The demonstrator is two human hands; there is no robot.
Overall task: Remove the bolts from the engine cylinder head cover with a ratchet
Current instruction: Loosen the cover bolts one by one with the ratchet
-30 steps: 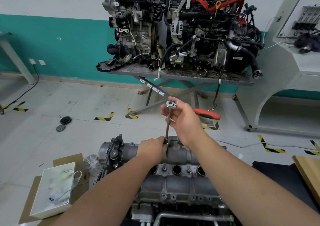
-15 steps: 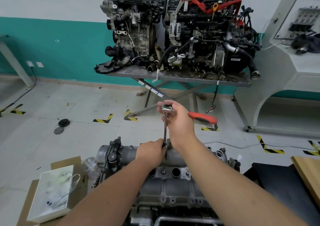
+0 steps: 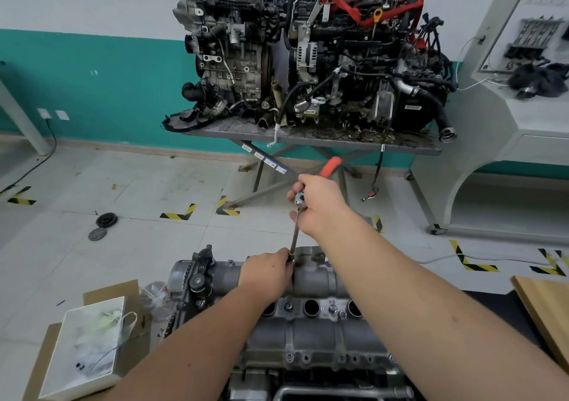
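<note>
- While the right hand (image 3: 320,205) curls round the head end of the ratchet (image 3: 331,165), whose orange grip pokes out past the knuckles toward the upper middle of the frame, the left hand (image 3: 266,273) pinches the lower end of the long extension bar (image 3: 295,234) where it meets the cylinder head cover (image 3: 308,330).
- The cover sits low in the centre of the frame, and the bar comes down at its far edge; the bolt under it is hidden by the left hand's fingers.
- Several bolts (image 3: 288,306) show seated along the row of plug holes and along the near edge, so I judge the job to be at an early or middle stage, with most of the fasteners left to come out.
- I cannot tell whether any bolt is already out.
- At lower left a white box (image 3: 86,348) rests on cardboard (image 3: 110,289); it might serve for loose bolts.
- Behind, in the upper half, two engines (image 3: 308,52) stand on a metal table (image 3: 308,137), well apart from the work.
- A wooden board (image 3: 545,308) lies at the right edge.
- Nothing seems to block the handle's sweep, though both forearms cross over the cover.
</note>
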